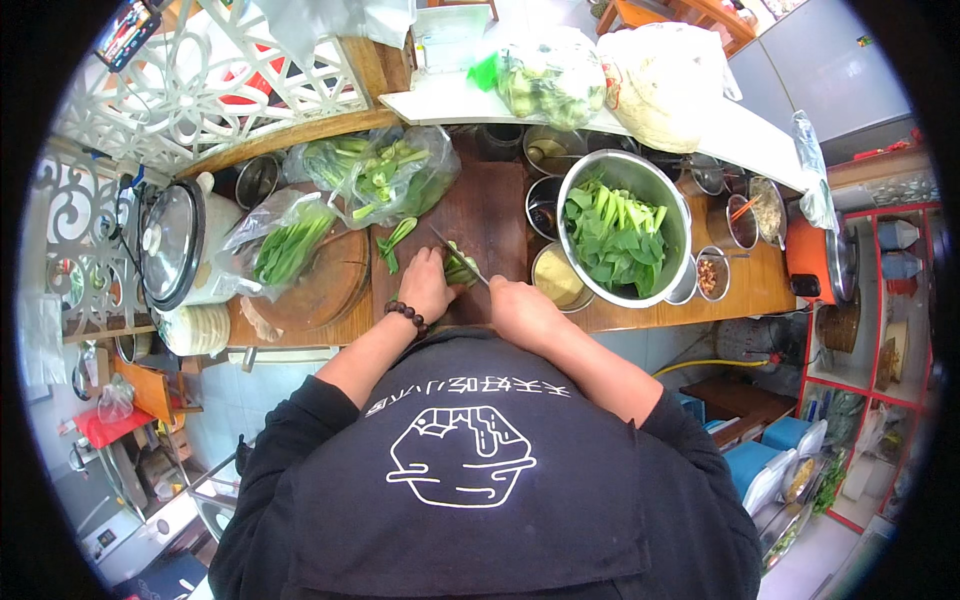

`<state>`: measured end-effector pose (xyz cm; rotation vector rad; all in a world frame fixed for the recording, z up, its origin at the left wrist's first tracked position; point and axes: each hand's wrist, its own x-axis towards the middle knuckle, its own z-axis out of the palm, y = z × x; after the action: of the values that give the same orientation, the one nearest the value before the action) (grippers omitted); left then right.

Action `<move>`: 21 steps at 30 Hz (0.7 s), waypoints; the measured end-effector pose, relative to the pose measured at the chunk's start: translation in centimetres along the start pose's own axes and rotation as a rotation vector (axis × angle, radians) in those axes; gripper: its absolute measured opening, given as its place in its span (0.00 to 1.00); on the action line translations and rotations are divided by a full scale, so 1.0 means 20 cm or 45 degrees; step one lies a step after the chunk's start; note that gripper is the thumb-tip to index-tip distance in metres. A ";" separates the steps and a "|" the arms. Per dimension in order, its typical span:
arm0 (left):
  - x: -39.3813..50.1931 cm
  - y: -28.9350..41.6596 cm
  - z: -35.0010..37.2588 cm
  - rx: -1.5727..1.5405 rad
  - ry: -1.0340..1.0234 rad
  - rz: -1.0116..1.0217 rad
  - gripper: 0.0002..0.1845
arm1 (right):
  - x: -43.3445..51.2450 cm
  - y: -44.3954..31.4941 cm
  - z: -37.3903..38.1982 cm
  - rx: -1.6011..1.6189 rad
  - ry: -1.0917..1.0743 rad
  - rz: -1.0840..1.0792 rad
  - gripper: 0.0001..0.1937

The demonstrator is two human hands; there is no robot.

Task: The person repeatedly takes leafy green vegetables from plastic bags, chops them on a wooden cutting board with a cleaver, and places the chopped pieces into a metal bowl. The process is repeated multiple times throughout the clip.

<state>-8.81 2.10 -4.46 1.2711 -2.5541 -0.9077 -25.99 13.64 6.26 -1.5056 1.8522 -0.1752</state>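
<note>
My right hand [527, 311] grips the handle of a kitchen knife [457, 250], its blade pointing away and to the left. Under the blade lies a bunch of leafy greens [459, 271] on a dark wooden cutting board [495, 199]. With its fingers bent, my left hand [424, 285] holds the bunch from the left, close to the blade. A loose green stalk [397, 236] rests on the board beyond that hand. Right of the board, a large steel bowl [678, 225] contains greens [611, 232] with leaves and pale stems.
Plastic bags of greens [394, 169] and a smaller bag [289, 244] sit left, partly over a round chopping block [322, 281]. A rice cooker [176, 240] stands farther left. Several seasoning containers [712, 274] flank the bowl. Bagged vegetables [551, 79] are on the white ledge [450, 105].
</note>
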 end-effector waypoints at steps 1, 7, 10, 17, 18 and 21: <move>0.00 -0.01 0.01 0.000 0.003 0.011 0.32 | 0.01 0.01 0.02 -0.003 0.006 0.005 0.08; 0.00 0.00 0.03 -0.011 0.113 0.099 0.32 | 0.08 0.10 0.12 0.025 0.104 -0.058 0.09; -0.01 -0.01 0.02 -0.032 0.137 0.103 0.32 | 0.15 0.20 0.24 0.032 0.155 -0.080 0.09; -0.10 0.00 0.03 0.281 0.096 0.134 0.45 | 0.13 0.31 0.36 0.087 0.209 -0.086 0.10; -0.11 0.01 0.02 0.279 0.071 0.123 0.45 | 0.12 0.31 0.36 0.074 0.197 -0.089 0.10; -0.13 0.02 0.00 0.301 0.027 0.113 0.44 | 0.13 0.31 0.35 0.037 0.191 -0.113 0.10</move>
<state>-7.45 4.19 -3.99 1.2036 -2.7410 -0.5859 -26.76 15.62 -3.22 -1.5932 1.8915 -0.3643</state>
